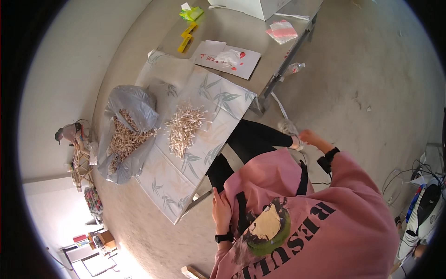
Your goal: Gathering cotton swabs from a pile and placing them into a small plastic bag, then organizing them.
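My left hand [222,210] lies flat against my thigh in black trousers [219,173], its fingers stretched out and holding nothing. My right hand [310,138] is down low by my ankle, its fingers curled together at the heel of a light shoe [297,143]; what they grip, if anything, is too small to tell. Beyond my left hand, a loose heap of cotton swabs [186,129] is spread on the patterned tablecloth [162,174]. A grey plastic bag [134,100] left of the heap gapes open, full of swabs [123,139].
A white printed box panel [251,63], yellow boxes [186,43], a green packet [191,13] and pink-and-white cloths [282,31] lie on the far tabletop. A plastic bottle [295,69] is on the floor. Cables and bags [425,204] crowd the right. Another person [72,134] is at far left.
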`<state>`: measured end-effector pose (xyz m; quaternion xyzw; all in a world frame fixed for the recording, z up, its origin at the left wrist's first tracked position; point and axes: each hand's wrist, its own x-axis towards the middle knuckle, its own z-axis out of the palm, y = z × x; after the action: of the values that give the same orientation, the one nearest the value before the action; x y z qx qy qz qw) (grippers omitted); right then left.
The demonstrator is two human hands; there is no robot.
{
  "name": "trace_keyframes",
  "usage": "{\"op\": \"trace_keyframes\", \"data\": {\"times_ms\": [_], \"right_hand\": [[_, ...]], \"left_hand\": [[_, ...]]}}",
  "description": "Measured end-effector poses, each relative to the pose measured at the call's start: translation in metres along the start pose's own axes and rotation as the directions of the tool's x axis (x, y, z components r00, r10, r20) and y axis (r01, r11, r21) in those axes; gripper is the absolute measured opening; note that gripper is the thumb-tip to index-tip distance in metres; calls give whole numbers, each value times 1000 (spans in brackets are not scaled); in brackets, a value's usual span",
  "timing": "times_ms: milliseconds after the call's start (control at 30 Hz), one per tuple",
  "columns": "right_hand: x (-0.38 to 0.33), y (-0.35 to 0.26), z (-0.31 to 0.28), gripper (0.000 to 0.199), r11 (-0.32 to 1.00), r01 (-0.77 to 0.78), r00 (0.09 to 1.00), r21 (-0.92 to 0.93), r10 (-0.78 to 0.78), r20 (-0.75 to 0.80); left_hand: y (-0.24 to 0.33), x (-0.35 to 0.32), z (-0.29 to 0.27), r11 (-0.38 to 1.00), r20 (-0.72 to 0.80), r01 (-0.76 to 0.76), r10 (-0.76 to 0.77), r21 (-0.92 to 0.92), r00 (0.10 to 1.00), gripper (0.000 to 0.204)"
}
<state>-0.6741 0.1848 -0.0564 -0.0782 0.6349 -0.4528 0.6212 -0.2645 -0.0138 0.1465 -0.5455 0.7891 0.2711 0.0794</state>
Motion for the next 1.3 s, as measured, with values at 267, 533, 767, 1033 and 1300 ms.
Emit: {"op": "trace_keyframes", "data": {"times_ms": [267,533,767,1033,1300], "right_hand": [[-56,62,27,16,935,-170,981,-310,131,-145],[-66,30,43,18,955,-75,976,-287,12,-218],[-50,1,2,23,938,32,977,-346,-103,-189],[-59,-20,-5,22,918,-23,992,-395,-28,-124],[-63,-75,25,25,841,31,998,-539,-55,-29]], "left_hand": [[-13,5,4,999,-43,9,-11,-52,999,51],[-5,6,2,962,-47,-31,19,-273,999,54],[-10,-1,7,978,-114,-3,-21,-207,993,54],[6,-21,5,981,-227,20,-64,-193,972,57],[-18,-39,11,957,-307,19,-112,-290,945,53]]}}
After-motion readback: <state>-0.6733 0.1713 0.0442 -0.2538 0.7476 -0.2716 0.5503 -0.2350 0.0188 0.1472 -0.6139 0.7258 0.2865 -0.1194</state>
